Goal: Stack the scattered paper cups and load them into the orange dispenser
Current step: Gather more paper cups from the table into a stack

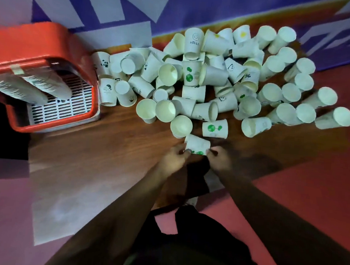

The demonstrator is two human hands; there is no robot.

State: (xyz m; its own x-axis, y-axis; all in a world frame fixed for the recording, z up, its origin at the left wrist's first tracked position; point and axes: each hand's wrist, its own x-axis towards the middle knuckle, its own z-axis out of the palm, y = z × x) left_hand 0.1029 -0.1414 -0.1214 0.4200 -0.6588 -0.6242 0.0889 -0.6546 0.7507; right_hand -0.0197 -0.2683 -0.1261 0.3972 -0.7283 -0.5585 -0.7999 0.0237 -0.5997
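Forearms (pixel 137 191) reach out, left hand (pixel 173 159) and right hand (pixel 219 158) pinching one paper cup (pixel 197 145) between them.
Fingertips clamp its sides at the pile's (pixel 224 80) near edge; its long axis points away from the person, mouth end unclear. Loose cups lie every way on the wooden table (pixel 107 159). The orange dispenser (pixel 42 42) stands far left, two cup stacks (pixel 29 86) inside. A purple-and-white wall (pixel 188 8) runs behind, red floor (pixel 320 192) to the right.

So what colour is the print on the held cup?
Green on a white cup, in the head view.
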